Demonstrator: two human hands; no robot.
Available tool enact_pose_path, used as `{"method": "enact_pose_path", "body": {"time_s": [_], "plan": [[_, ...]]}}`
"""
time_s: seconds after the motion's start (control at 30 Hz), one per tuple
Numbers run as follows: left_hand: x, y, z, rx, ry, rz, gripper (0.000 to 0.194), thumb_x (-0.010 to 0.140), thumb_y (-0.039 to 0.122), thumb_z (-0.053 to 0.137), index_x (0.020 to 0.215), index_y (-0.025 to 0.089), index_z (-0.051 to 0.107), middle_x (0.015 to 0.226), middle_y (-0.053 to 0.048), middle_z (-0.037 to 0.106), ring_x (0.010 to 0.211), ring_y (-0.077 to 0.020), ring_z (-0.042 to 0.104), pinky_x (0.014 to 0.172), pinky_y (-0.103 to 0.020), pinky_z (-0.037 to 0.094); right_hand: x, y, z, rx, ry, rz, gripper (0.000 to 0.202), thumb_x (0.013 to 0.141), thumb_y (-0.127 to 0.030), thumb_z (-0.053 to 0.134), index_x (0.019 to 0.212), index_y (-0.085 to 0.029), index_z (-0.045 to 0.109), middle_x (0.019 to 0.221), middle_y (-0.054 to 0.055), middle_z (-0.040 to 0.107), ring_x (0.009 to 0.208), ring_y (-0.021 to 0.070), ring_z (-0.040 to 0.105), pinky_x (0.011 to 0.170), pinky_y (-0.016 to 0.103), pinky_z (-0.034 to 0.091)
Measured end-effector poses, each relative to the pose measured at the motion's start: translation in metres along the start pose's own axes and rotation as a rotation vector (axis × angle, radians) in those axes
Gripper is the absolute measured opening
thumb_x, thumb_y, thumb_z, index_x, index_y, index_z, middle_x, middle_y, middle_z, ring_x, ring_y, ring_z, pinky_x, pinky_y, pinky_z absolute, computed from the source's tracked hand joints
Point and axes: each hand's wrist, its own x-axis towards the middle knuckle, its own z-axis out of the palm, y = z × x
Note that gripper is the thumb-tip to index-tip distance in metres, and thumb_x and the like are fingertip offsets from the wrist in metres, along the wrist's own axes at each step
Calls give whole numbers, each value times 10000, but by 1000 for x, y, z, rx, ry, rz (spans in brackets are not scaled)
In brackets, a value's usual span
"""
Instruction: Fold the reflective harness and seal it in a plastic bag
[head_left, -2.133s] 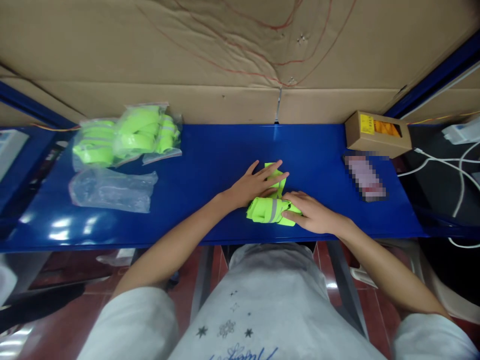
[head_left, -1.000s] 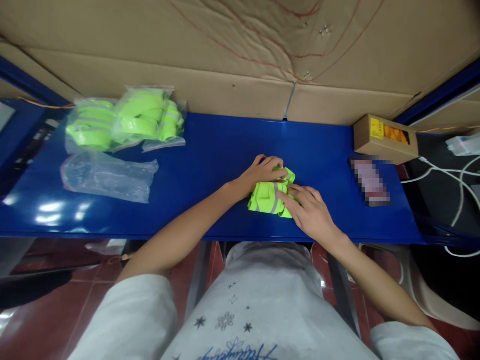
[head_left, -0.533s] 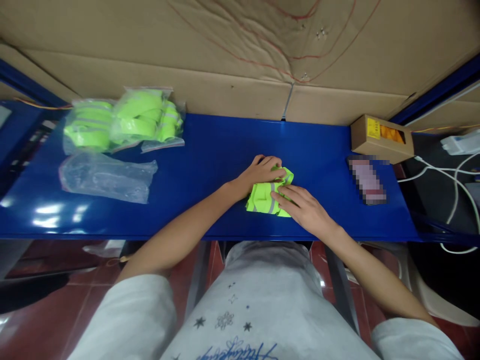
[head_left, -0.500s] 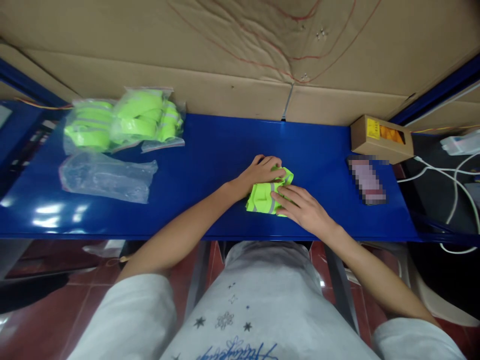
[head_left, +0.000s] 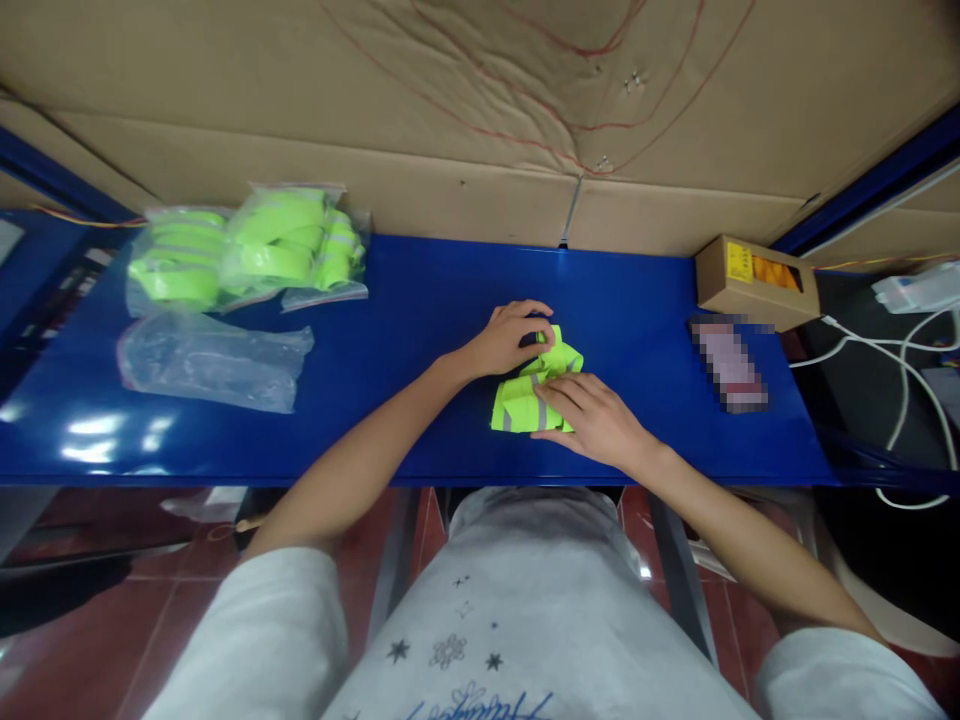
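A person seated at a blue table works a small folded neon-yellow vest with grey reflective bands, both bare hands on the cloth. The left hand curls over the bundle's far edge, fingertips pinching the fabric there. The right hand lies flat, fingers extended and close together, pressing down on the near right part of the bundle; it grips nothing. The vest sits between the two hands, on the table just ahead of the person's lap.

Well to the left of the left hand lie clear bags of neon-yellow vests, and just nearer than those an empty-looking clear plastic bag. To the right of the right hand, apart from it, lies a flat object that is blurred out, and beyond that a small cardboard box with a yellow label; its printing is too small to read. White cables trail further right. Cardboard sheets back the table. Script lettering on the person's grey shirt is cut off and unreadable.
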Motion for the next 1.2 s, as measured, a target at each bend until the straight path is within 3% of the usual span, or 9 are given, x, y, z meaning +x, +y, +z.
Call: {"method": "enact_pose_path", "body": {"time_s": [0.1, 0.2, 0.43, 0.53, 0.67, 0.8, 0.93, 1.07, 1.2], "plan": [[-1, 6, 2, 23, 5, -31, 185, 975, 305, 637, 1130, 278, 735, 1371, -55, 658, 1320, -275, 528, 1108, -497, 299, 4, 0, -6, 66, -13, 35, 526, 996, -554, 609, 1311, -136, 668, 1146, 152, 762, 1092, 306, 714, 958, 460, 588], [-1, 8, 6, 20, 4, -46, 142, 948, 355, 688, 1026, 275, 776, 1323, -49, 675, 1261, -274, 542, 1070, -483, 317, 9, 6, -12, 187, -8, 132, 492, 984, -574, 621, 1248, -164, 689, 1116, 143, 767, 1046, 295, 734, 913, 426, 594], [6, -5, 12, 17, -20, -84, 84, 890, 349, 753, 872, 293, 813, 1334, -27, 647, 1211, -266, 511, 1053, -482, 318, 21, 36, -16, 503, -92, 322, 433, 1007, -566, 598, 957, -159, 737, 801, 25, 733, 676, 159, 652, 618, 252, 456], [7, -11, 15, 1, -26, -71, 80, 873, 330, 750, 874, 281, 814, 1335, -32, 655, 1210, -265, 518, 1056, -485, 324, 24, 46, -12, 467, -83, 282, 471, 1014, -582, 573, 842, -167, 714, 753, 26, 679, 692, 162, 614, 662, 277, 441], [8, -17, 16, -26, -4, -46, 82, 842, 303, 758, 895, 270, 812, 1332, -38, 673, 1213, -274, 540, 1080, -527, 329, 28, 58, -5, 418, -19, 258, 526, 1013, -648, 520, 856, -187, 718, 921, 73, 671, 865, 204, 635, 791, 336, 473], [7, -18, -1, -284, -15, -16, 205, 941, 362, 656, 1039, 247, 793, 1287, -75, 717, 1190, -247, 615, 1072, -484, 413, 32, 68, 0, 540, -89, 258, 546, 1021, -641, 510, 770, -180, 661, 799, 32, 606, 688, 142, 586, 632, 269, 439], [-6, -3, -27, -557, 28, -156, 447, 1079, 464, 394, 1354, 219, 646, 1246, -111, 737, 1077, -203, 696, 956, -385, 523, 38, 72, 2, 551, -106, 246, 582, 1029, -636, 497, 672, -186, 593, 702, -1, 545, 591, 112, 518, 570, 255, 385], [-24, 19, -33, -271, -100, -17, 518, 936, 556, 663, 1344, 238, 631, 1358, -104, 665, 1252, -265, 626, 1070, -414, 476, 39, 74, 5, 542, -127, 246, 572, 1032, -644, 484, 714, -190, 623, 717, 5, 571, 637, 128, 556, 619, 263, 418], [-29, 24, -23, -23, -204, -85, 596, 859, 489, 770, 1381, 263, 592, 1360, -88, 639, 1249, -303, 607, 1072, -455, 447, 36, 73, 10, 450, -67, 291, 506, 1032, -640, 486, 914, -187, 677, 926, 67, 653, 861, 192, 633, 768, 310, 468]]}}
